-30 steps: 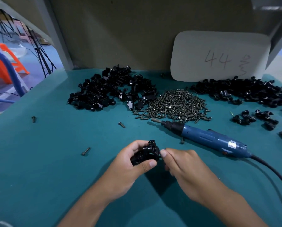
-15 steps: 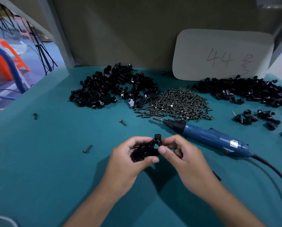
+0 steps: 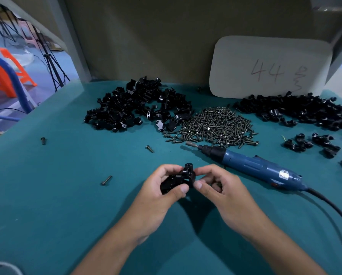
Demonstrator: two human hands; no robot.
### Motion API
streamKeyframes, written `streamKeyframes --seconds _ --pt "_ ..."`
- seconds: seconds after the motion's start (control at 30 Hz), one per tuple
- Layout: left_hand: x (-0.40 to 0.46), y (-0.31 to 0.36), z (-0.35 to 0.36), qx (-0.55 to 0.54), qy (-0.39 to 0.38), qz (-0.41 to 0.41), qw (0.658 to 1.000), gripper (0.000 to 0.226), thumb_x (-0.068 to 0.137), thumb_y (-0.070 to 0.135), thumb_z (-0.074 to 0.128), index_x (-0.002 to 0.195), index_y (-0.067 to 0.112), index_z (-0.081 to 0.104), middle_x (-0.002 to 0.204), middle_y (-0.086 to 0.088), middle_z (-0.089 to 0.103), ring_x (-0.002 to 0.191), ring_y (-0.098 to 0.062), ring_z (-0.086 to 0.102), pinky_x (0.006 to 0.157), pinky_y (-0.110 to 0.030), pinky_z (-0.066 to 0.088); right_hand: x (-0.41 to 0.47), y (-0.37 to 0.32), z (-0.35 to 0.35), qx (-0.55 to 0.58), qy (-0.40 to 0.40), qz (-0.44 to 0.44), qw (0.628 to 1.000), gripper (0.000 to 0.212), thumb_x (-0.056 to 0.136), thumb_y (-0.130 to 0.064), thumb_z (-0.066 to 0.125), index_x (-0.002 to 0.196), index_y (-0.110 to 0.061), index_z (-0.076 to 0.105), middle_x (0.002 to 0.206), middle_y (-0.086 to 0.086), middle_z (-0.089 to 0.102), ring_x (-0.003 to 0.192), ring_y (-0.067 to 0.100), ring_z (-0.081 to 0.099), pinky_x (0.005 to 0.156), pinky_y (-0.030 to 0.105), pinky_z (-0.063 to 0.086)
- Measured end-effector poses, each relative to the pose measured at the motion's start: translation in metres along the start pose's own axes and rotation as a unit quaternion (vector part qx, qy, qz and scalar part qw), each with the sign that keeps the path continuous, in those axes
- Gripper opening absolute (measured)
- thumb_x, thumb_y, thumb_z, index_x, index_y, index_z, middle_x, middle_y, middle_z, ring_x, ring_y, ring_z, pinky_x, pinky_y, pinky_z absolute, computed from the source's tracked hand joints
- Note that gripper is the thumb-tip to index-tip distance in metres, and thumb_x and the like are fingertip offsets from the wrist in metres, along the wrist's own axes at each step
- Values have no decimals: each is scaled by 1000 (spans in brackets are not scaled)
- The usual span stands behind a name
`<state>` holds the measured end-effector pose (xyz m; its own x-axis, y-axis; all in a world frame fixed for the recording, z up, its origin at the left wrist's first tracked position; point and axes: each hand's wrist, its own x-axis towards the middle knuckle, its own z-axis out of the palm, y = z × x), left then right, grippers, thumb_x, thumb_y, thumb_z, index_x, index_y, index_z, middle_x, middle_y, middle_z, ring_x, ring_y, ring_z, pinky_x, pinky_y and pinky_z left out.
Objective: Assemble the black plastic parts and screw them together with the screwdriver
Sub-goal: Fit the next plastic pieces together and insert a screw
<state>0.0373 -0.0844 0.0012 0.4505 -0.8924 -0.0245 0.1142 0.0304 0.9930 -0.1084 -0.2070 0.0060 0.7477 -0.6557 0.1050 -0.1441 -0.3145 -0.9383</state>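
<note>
While both hands work above the teal table [image 3: 47, 195], the black plastic parts [image 3: 178, 178] sit pinched between them, probably so two pieces can be aligned before screwing. The left hand [image 3: 162, 193] grips the lower piece; the right hand [image 3: 221, 193] pinches the upper one with curled fingers. Just right of the parts, within easy reach, lies one blue screwdriver [image 3: 251, 165], untouched, its cable trailing away. Beyond the screwdriver, one screw heap [image 3: 215, 126] is flanked by two heaps of black pieces, left [image 3: 138, 108] and right [image 3: 297, 108]. Left of the held parts lie three loose screws [image 3: 106, 180]. A white card [image 3: 269, 66] leans behind.
</note>
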Motion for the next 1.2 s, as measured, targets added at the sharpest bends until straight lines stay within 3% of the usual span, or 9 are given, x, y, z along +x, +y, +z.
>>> streamKeyframes --seconds 0.23,0.4,0.57,0.73,0.8,0.9,1.07,1.13,1.2 --pt "-1 4 -1 -24 8 -24 999 32 85 25 69 114 15 63 86 4 71 68 -8 61 62 -17 47 -7 -10 6 -182 66 -153 969 15 95 -31 65 104 -40 72 88 -18 61 90 7 59 77 12 38" --pt "-1 12 -5 -209 -59 -147 965 39 93 19 60 128 4 56 98 -13 69 79 -23 67 64 -28 50 -4 -11 0 -242 37 -269 932 20 101 -19 59 114 -28 72 103 -15 64 93 13 59 87 19 39" --pt "0 11 -8 -251 -76 -175 949 44 96 21 55 131 -6 53 108 -15 68 81 -24 67 60 -26 53 -3 -11 -2 -239 76 -302 920 14 100 -15 62 109 -20 72 105 -16 66 93 6 58 88 15 39" --pt "2 5 -7 -136 -27 -109 984 24 99 14 57 120 2 56 110 -16 73 89 -27 71 65 -28 51 -5 -17 -1 -102 107 -96 984 9 99 -44 57 96 -40 64 91 -19 66 83 0 61 71 11 40" --pt "1 -1 -5 4 -9 -70 997 15 102 15 58 117 12 58 102 -6 76 91 -35 70 69 -32 48 -5 -15 0 -78 99 -54 991 23 96 -49 47 89 -36 64 84 -18 66 82 4 61 70 15 41" --pt "-1 1 -2 44 -27 -37 998 26 92 28 61 116 19 58 106 3 76 99 -31 71 70 -26 49 0 -14 -1 -1 75 39 996 39 103 -44 39 73 -28 57 67 -15 54 64 2 49 66 26 38" --pt "-8 1 -3 156 -112 14 981 21 91 28 70 110 35 63 111 11 73 106 -8 68 91 -21 51 5 -15 -14 312 77 197 926 38 103 -44 46 77 -16 44 64 -5 43 54 10 30 55 29 27" --pt "-10 1 -1 252 -139 55 956 25 88 35 74 111 40 65 109 15 71 104 -4 66 94 -23 50 6 -15 -20 257 79 185 945 38 97 -48 52 79 -16 45 67 -6 40 56 10 32 57 30 32" --pt "-10 1 3 335 -153 106 924 31 85 46 75 115 42 68 107 18 69 105 -3 63 95 -25 47 4 -12 -25 28 69 122 990 33 92 -50 62 80 -22 51 68 -9 40 60 9 36 65 34 38"
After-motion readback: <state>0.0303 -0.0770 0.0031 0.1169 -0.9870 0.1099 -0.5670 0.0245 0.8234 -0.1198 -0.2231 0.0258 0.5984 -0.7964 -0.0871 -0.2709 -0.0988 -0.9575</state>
